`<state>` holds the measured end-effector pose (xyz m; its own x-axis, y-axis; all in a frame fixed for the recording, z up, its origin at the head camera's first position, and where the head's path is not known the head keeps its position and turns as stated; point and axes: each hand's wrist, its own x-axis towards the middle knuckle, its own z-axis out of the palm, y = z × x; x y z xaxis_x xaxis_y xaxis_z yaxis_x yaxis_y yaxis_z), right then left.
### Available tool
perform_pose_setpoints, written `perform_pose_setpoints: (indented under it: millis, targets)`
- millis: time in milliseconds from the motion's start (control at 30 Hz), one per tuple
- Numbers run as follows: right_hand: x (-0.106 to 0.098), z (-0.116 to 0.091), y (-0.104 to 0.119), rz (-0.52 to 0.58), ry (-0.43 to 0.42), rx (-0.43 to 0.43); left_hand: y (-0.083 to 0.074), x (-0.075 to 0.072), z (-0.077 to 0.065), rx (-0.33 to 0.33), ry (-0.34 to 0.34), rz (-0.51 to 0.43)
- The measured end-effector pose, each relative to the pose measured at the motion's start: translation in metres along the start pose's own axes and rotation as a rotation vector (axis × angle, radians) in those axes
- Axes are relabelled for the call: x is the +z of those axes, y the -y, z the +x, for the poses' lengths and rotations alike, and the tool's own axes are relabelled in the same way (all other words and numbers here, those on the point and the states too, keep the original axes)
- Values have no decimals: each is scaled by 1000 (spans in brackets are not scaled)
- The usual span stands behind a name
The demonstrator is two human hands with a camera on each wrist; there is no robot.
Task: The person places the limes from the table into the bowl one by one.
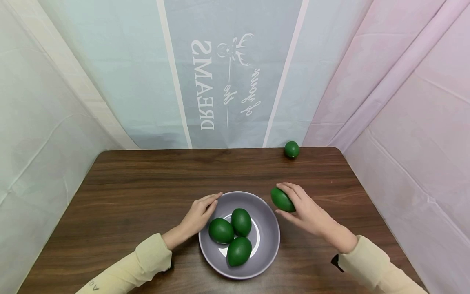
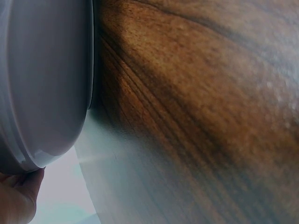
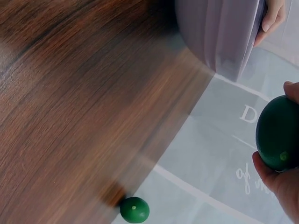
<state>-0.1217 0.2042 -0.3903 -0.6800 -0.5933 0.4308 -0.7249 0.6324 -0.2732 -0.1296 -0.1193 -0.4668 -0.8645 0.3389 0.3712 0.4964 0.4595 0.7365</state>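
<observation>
A grey bowl (image 1: 269,245) stands on the table with three green limes inside: one lime (image 1: 221,231) at the left, another lime (image 1: 241,222) at the top and a third lime (image 1: 239,251) nearest the front. My left hand (image 1: 198,214) rests along the bowl's upper left rim, fingers fairly straight. Just right of the bowl, my right hand (image 1: 304,208) holds a lime (image 1: 282,199) between thumb and fingers, raised over the table. The right wrist view shows this held lime (image 3: 278,133) beyond the bowl's side (image 3: 219,37).
One more lime (image 1: 291,149) lies at the table's back edge, right of centre. The dark wood table (image 1: 147,183) is bordered by pale cloth walls, with a printed back curtain (image 1: 227,81) directly behind it.
</observation>
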Motion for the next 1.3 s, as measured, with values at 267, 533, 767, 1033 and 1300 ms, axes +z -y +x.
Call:
perform_pose_setpoints:
  millis: [267, 533, 767, 1033, 1300]
  targets:
    - [2, 2, 7, 20, 11, -33, 1, 0, 0, -1, 3, -4]
    - [5, 4, 15, 56, 37, -39, 1, 1, 0, -4, 1, -7]
    - [10, 6, 20, 81, 72, -72, 0, 0, 0, -11, 3, -7]
    - [15, 6, 22, 68, 82, -120, -1, 0, 0, -16, 6, -17]
    - [23, 5, 25, 67, 112, -166, -1, 0, 0, -16, 3, -19]
